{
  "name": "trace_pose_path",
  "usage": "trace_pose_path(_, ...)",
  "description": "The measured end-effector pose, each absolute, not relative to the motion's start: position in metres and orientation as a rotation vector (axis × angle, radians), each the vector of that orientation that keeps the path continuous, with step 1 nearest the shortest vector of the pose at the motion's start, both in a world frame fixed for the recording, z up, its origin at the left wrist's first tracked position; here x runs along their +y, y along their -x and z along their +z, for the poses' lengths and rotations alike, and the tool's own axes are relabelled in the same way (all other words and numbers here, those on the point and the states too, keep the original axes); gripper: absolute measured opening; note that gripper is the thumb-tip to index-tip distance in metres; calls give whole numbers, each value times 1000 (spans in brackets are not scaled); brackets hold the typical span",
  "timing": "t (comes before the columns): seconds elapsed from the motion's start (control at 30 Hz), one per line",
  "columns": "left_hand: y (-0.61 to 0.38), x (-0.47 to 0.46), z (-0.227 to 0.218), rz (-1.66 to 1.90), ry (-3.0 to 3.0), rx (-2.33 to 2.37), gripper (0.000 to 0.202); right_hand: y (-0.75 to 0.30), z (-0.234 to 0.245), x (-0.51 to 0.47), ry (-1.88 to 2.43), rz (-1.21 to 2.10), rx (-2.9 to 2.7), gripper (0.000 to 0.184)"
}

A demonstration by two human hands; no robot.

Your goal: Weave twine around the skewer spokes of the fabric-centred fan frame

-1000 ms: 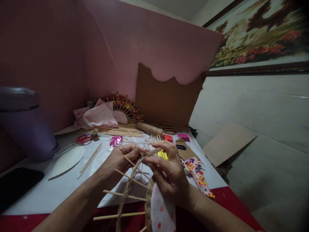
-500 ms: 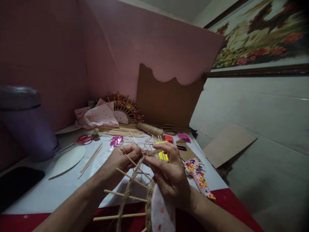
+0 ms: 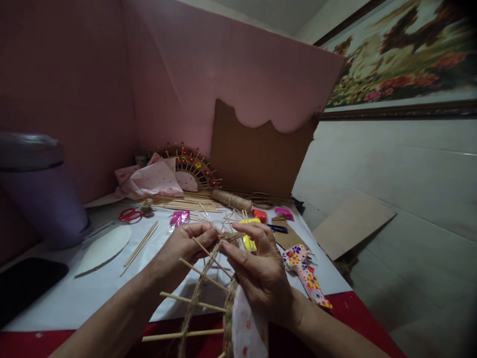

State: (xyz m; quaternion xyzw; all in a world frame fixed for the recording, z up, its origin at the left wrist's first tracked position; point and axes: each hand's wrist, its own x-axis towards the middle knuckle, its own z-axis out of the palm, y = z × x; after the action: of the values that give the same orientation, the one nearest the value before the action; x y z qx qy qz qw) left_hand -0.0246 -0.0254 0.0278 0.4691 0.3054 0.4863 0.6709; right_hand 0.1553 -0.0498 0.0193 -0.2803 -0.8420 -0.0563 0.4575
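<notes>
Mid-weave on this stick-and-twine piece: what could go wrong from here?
1. The left hand and right hand pinch the twine at the piece's top; a slip could loosen the woven band.
2. The thin sticks jut sideways, unsupported; hard pulling might bend or snap one.
3. Loose strands beyond the hands could tangle.

No writing, label, brand or number could be read anywhere. The twine-and-stick frame (image 3: pixel 197 293) bore none. The floral-patterned glue gun (image 3: pixel 303 271), the red packet (image 3: pixel 260 215) on the table (image 3: pixel 93 288) and the framed painting (image 3: pixel 402 54) showed only pattern and colour.
</notes>
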Motion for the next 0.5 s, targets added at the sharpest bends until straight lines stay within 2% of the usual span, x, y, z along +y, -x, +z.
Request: trace_pose_path(0.5,22,-24,22,1079,-1085,744,21,-152,28,-49,759,-34,-2118,21)
